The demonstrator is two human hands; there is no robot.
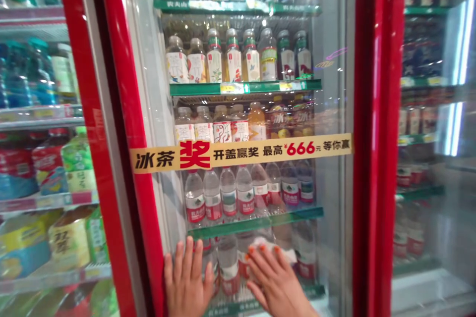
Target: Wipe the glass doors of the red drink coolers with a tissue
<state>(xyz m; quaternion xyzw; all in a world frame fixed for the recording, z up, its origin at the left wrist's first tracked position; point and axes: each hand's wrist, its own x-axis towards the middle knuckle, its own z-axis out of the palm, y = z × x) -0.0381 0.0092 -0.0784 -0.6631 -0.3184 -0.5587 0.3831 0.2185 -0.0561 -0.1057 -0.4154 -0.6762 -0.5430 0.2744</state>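
Observation:
My left hand (188, 277) lies flat against the lower left of the cooler's glass door (334, 109), next to the red frame, fingers stretched out and holding nothing. To its right, my right hand (275, 282), with orange nails, keeps a white tissue or thin cloth (291, 256) pressed to the glass under its fingers. Most of the white piece is hidden beneath that hand; its right corner shows. Behind the glass near both hands stand bottles of water (228, 262) with red and white labels.
A yellow printed strip (241, 155) runs across the door above my hands. Red frames (379, 158) border the glass. Green-edged shelves (245, 88) inside carry rows of drinks. More drinks (70, 237) stand in the cooler at left, and another glass-fronted section lies at right.

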